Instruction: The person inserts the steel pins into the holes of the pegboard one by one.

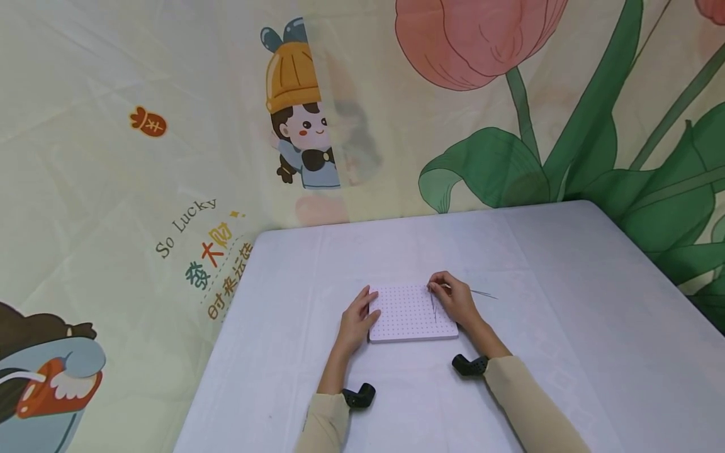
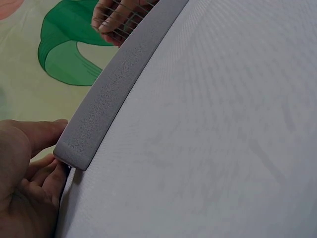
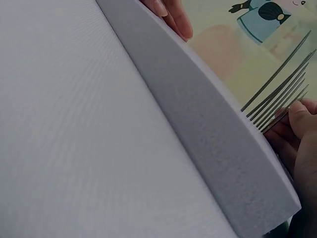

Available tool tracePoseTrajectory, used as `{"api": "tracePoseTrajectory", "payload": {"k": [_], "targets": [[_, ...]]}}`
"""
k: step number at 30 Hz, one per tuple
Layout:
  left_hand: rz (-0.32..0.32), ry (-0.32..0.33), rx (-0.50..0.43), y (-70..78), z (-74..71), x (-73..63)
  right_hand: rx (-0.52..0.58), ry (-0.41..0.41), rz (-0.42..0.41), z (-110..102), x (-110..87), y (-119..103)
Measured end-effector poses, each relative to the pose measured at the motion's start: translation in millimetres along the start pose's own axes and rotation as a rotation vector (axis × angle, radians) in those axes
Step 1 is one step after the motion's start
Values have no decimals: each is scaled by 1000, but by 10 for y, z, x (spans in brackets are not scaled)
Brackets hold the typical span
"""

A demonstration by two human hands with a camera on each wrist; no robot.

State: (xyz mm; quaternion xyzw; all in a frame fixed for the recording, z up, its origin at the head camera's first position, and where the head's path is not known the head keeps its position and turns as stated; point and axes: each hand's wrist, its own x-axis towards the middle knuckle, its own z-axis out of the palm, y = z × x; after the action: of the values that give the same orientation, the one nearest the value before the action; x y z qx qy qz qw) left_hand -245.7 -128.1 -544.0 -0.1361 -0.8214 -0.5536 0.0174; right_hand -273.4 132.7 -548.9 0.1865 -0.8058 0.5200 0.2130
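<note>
A pale lavender board (image 1: 402,311) with a grid of small holes lies on the table. At its left edge my left hand (image 1: 357,318) grips it, thumb over the top face and other fingers bent against the side. Several thin, dark metal needles (image 3: 280,87) stand in a row on the board's right part. My right hand (image 1: 453,297) is above that side, thumb and forefinger pinching a needle beside the row; its lower end is hard to make out. Two more thin needles (image 1: 484,294) stick out to the right behind this hand; whether it holds them is unclear.
The board sits on a table (image 1: 317,270) covered with a white cloth. Behind the table hangs a printed backdrop (image 1: 198,75) with flowers and cartoon figures. Each wrist carries a black camera; one (image 1: 359,396) is on the left, another (image 1: 469,365) on the right.
</note>
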Motion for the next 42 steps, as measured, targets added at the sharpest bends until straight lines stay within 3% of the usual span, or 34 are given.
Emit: {"api": "tracePoseTrajectory", "payload": {"k": [3, 12, 29, 37, 39, 42], "targets": [[16, -2, -5, -5, -14, 9, -14, -8, -2, 4, 14, 5], [-13, 5, 19, 16, -30, 35, -35, -9, -31, 15, 56, 0], [-9, 5, 3, -22, -5, 24, 86, 55, 46, -27, 20, 18], [-11, -6, -10, -35, 26, -3, 122, 153, 109, -274, -14, 77], [-10, -7, -9, -33, 28, -11, 96, 165, 163, -390, -42, 96], [-4, -1, -7, -17, 22, -12, -35, 163, 243, -584, -97, 121]]}}
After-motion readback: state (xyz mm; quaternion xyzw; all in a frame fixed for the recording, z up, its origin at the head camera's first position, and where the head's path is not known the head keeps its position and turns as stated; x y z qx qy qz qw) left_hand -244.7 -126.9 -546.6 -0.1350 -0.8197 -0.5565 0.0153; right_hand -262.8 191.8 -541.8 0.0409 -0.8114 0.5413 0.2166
